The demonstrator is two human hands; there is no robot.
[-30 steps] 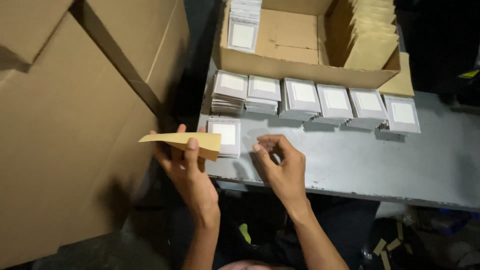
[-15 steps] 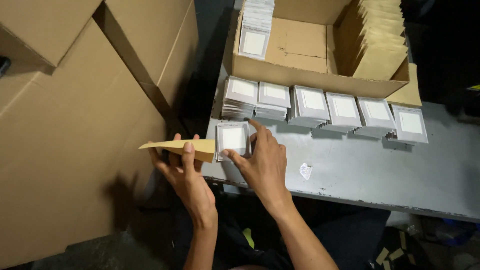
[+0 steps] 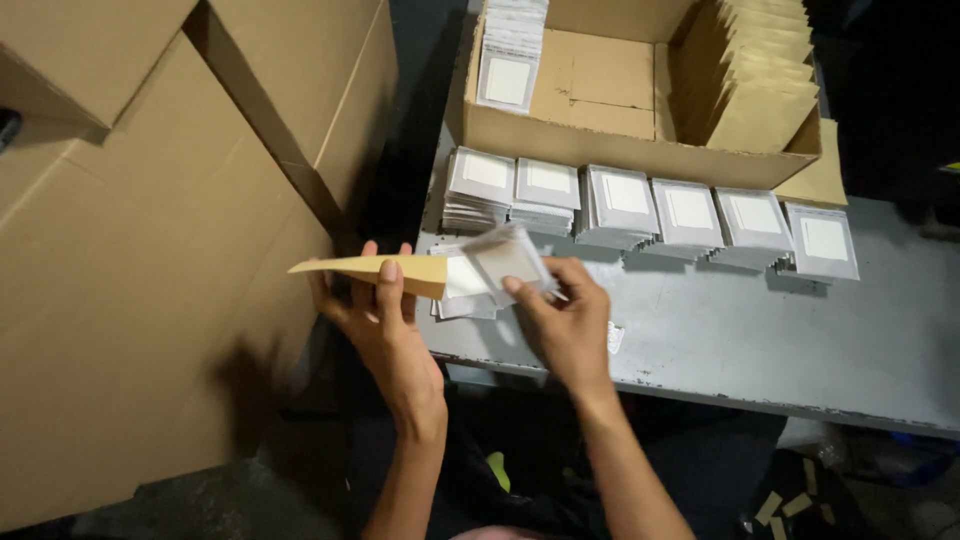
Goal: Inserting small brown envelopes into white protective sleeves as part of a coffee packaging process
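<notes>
While hands grip, flat envelope (image 3: 375, 272), glossy packet (image 3: 508, 262)

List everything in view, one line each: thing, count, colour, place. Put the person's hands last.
envelope: one, tan, held flat in the left hand
packet: one, grey with a white square, blurred, in the right hand
small pile of packets: one, grey and white, on the table edge between the hands
stacks of packets: six, grey and white, in a row along the front of the open box
open box: one, brown cardboard, at the back of the table
packets in the box: one upright row, grey and white, left side
envelopes in the box: one upright row, tan, right side
big cartons: brown, stacked at left
table: one, grey metal
left hand: holds the envelope
right hand: holds the packet
</notes>
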